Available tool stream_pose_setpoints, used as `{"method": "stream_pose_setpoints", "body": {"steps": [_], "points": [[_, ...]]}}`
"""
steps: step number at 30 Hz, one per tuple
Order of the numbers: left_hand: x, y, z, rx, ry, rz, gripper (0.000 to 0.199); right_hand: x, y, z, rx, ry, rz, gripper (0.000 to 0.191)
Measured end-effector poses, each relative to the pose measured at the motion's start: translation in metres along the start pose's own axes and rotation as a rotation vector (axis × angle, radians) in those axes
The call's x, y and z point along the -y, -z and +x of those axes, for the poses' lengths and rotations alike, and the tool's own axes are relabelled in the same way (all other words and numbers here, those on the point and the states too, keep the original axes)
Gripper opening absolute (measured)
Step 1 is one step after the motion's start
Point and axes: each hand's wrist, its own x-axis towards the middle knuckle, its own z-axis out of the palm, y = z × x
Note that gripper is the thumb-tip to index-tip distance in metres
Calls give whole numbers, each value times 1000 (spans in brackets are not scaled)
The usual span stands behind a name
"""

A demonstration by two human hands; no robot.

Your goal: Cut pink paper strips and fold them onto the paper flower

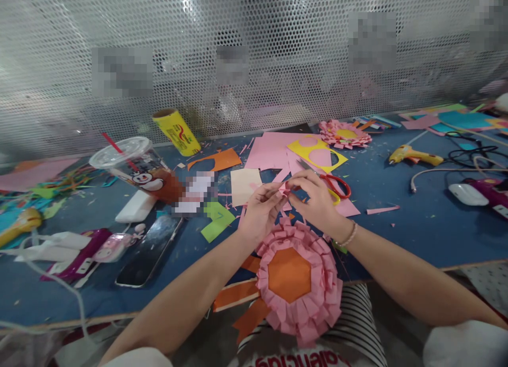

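Note:
Pinched between the fingertips of my left hand (262, 205) is a small folded piece of pink paper (284, 189). My right hand (311, 195) meets it from the other side, its thumb and forefinger closed on the same piece. Below both hands, a large pink paper rosette (299, 282) with an orange hexagonal centre and orange strips rests partly over the table edge, above my lap. Red-handled scissors (337, 186) lie just beyond my right hand, their blades partly hidden. A cream paper square (245, 186) is left of the hands.
At left stand a drink cup (138, 171), a yellow tube (178, 131) and a phone (148, 253). Pink sheets (265, 150) and a second rosette (344, 134) lie at the back. Right are a yellow glue gun (415, 155) and cables. A perforated metal screen (278, 86) rises behind.

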Motion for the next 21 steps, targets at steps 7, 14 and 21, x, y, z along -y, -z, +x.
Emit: {"method": "stream_pose_setpoints", "body": {"steps": [7, 14, 21], "points": [[0, 1, 1, 11, -6, 5, 20, -1, 2, 1, 26, 1, -10, 12], [3, 6, 3, 19, -87, 137, 19, -3, 3, 2, 62, -11, -14, 13], [5, 9, 4, -14, -146, 274, 20, -3, 0, 2, 38, -191, 144, 10]]}}
